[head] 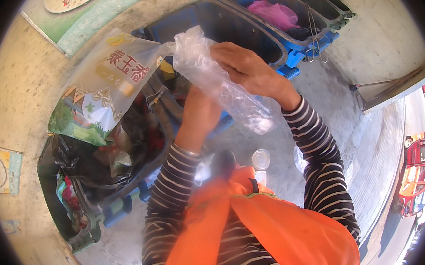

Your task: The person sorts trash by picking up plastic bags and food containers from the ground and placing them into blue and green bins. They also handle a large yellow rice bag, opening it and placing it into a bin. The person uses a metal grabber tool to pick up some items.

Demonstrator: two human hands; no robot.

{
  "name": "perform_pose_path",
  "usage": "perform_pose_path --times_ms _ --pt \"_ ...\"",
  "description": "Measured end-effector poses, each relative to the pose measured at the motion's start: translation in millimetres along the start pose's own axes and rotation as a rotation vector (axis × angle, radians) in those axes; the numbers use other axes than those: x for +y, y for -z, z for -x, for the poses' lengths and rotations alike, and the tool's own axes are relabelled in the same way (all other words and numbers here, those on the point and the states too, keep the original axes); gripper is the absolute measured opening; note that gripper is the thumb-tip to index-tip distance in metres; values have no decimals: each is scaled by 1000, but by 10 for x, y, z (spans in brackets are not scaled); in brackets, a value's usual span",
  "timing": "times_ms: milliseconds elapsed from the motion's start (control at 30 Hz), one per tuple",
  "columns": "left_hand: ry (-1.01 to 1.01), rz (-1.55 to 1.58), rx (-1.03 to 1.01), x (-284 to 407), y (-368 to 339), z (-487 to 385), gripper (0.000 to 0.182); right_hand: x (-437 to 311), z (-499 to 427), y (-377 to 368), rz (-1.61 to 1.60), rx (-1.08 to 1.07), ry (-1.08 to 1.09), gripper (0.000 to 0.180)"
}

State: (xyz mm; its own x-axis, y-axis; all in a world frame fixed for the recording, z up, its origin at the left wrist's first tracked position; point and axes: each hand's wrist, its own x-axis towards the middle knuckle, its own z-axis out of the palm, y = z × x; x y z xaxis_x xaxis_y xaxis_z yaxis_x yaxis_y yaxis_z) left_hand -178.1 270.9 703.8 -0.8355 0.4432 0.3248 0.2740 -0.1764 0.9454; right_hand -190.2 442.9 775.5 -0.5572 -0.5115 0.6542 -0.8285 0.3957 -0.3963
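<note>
A crumpled clear plastic bag [228, 90] is between my two hands over the open bins. My left hand [205, 105] lies partly behind the film; its fingers are hidden, so its grip cannot be made out. My right hand [243, 69] has its curled fingers on the bag's upper right side. Up and to the left, a printed plastic rice sack [102, 88] with a narrow gathered end reaches towards the clear bag; whether the two are joined is unclear. Beneath the sack, a black bin liner [104, 169] holds mixed waste.
Blue wheeled bins [280, 50] stand open along the wall, one with a pink plastic bag [274, 14] inside. On the concrete floor lies a round clear plastic container [261, 159] near my feet. A metal-edged ledge [394, 91] juts out at right. Red vehicles [418, 173] stand farther off.
</note>
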Motion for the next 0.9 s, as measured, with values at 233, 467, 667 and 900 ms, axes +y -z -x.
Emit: perform_pose_path --times_ms 233,467,667,900 --pt "-9 1433 -264 20 109 -92 46 -12 273 402 -418 649 -518 29" --pt "124 1115 66 277 -3 -122 22 126 671 186 -1721 340 -1085 41" --pt "-41 180 54 -8 -283 -50 23 193 1237 271 -1032 242 -960 43" --pt "337 504 447 14 -370 257 45 -96 1198 782 -1125 568 -953 41"
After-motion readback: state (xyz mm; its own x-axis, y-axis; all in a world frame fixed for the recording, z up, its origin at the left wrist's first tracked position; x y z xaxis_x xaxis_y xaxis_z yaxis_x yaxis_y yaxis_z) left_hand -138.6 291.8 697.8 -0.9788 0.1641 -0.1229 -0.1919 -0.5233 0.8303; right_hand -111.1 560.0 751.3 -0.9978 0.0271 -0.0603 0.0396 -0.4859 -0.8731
